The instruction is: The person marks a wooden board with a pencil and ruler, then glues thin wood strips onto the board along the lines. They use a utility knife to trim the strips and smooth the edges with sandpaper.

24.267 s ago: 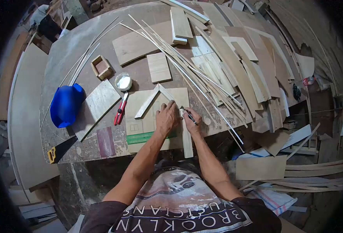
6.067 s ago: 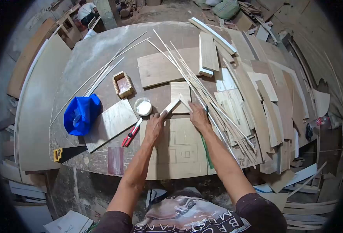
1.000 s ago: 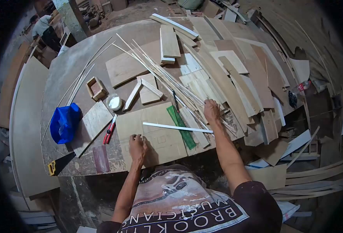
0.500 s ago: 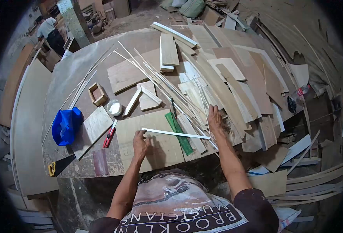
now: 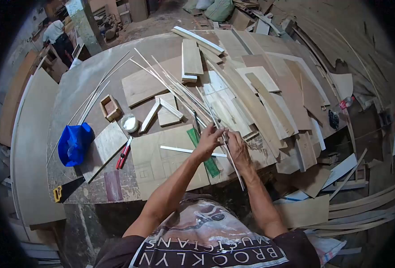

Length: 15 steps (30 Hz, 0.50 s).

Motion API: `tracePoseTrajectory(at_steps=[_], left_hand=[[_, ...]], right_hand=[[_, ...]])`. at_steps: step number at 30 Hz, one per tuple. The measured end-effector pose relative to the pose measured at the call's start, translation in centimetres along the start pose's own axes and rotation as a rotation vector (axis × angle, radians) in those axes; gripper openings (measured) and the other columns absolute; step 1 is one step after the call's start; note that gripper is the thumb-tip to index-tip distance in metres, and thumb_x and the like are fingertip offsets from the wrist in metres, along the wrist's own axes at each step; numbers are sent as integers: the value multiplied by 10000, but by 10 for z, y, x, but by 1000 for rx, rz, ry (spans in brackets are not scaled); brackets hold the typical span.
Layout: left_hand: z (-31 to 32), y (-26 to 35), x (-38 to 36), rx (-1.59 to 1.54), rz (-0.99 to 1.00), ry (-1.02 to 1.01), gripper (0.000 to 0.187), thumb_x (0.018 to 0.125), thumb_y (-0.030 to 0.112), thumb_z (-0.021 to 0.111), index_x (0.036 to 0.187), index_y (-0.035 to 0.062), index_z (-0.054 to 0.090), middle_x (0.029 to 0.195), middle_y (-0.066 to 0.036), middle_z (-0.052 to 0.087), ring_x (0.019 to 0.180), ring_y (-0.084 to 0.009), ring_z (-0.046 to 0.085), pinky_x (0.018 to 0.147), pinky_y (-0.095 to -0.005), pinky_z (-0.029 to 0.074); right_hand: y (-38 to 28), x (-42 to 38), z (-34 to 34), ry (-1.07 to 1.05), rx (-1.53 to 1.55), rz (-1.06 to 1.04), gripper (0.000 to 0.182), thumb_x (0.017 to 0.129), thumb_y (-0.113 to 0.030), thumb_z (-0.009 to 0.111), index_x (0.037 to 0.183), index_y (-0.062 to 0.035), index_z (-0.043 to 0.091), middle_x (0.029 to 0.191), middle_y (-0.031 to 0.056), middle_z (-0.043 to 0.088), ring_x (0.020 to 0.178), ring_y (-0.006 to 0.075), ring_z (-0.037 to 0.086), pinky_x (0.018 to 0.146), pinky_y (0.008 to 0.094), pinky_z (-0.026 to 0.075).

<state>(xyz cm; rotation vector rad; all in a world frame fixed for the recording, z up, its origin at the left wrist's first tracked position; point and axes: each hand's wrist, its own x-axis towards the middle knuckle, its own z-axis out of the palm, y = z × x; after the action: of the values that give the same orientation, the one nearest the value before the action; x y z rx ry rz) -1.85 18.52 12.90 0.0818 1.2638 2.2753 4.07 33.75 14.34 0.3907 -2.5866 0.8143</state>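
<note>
Both hands meet at the front of the workbench [image 5: 77, 192] on a long thin wooden strip [image 5: 234, 167], which slants over the bench's front edge. My left hand [image 5: 209, 142] pinches it from the left, fingers closed. Just beside it, my right hand [image 5: 238, 152] is closed around the same strip. A white strip [image 5: 176, 148] lies under my left wrist, across a plywood sheet [image 5: 150, 178] with pencil lines and a green strip [image 5: 211, 167]. More thin strips [image 5: 165, 82] spread out beyond my hands.
Left of the sheet are a red utility knife [image 5: 123, 156], a tub of white material [image 5: 129, 123], a small wooden box [image 5: 110, 108], a blue bag [image 5: 74, 145] and a handsaw [image 5: 65, 190]. Boards [image 5: 269, 102] pile up at right. Another person [image 5: 56, 38] stands at the far left.
My left hand has let go of the white strip and moved right to the thin strip. My right hand has shifted slightly left and down, bringing the thin strip toward me.
</note>
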Motion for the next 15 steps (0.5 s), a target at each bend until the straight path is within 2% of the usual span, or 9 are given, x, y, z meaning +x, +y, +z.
tracePoseTrajectory(at_steps=[2,3,4,6,8,11,12,13,15], left_hand=[[4,-16,3,44,57,63,352,1018,288,633,1213,6,557,1021,-79,631,950,-164,643,732,-350,599],[1,-21,2,44,52,60,352,1018,288,633,1213,6,557,1021,-79,631,950,-164,643,732,-350,599],[-4,-23,3,92,-18,60,288,1029,279,619,1144,18,581,940,-59,619,884,-157,635,724,-362,597],[3,-23,1,79,-101,101,249,1040,278,607,988,35,620,804,-35,599,727,-146,609,679,-348,562],[0,-37,9,101,-103,113,257,1041,284,606,985,34,615,802,-35,598,722,-145,602,661,-335,541],[-2,-54,25,95,-109,129,279,1050,297,587,970,30,595,787,-37,592,701,-142,581,623,-310,489],[5,-52,26,118,-80,187,289,1048,294,575,953,21,587,766,-41,582,681,-144,567,598,-311,474],[10,-49,27,143,-50,247,301,1046,291,564,935,12,580,746,-45,573,661,-146,552,574,-312,459],[12,-45,27,264,-33,219,286,1059,290,544,965,22,582,808,-47,596,687,-140,557,614,-308,467]], right_hand=[[9,-11,0,-29,-37,74,372,931,5,473,1300,13,518,1059,252,603,923,470,640,776,517,533],[14,-16,0,-64,-67,145,371,938,-14,463,1305,20,502,1075,271,614,942,481,639,792,527,531],[21,-18,-2,-67,47,187,349,954,-40,442,1291,13,517,1104,302,633,973,505,632,801,546,524],[30,-22,-7,-123,56,145,342,962,-45,436,1288,12,522,1108,309,637,978,507,631,795,545,526],[34,-24,-8,-183,67,101,335,969,-50,430,1285,10,527,1112,316,642,984,509,630,789,544,527],[38,-15,-11,-212,118,114,237,991,-80,429,1174,6,551,1031,293,644,904,497,631,714,546,507],[38,-11,-8,-147,118,80,175,1002,-94,438,1098,17,533,944,299,639,852,498,624,692,546,493],[38,-8,-6,-150,121,78,175,1002,-94,438,1098,17,533,944,299,639,852,498,624,692,546,493],[38,-4,-4,-137,55,280,172,1014,-112,441,1067,31,522,881,310,634,842,509,624,697,555,486]])
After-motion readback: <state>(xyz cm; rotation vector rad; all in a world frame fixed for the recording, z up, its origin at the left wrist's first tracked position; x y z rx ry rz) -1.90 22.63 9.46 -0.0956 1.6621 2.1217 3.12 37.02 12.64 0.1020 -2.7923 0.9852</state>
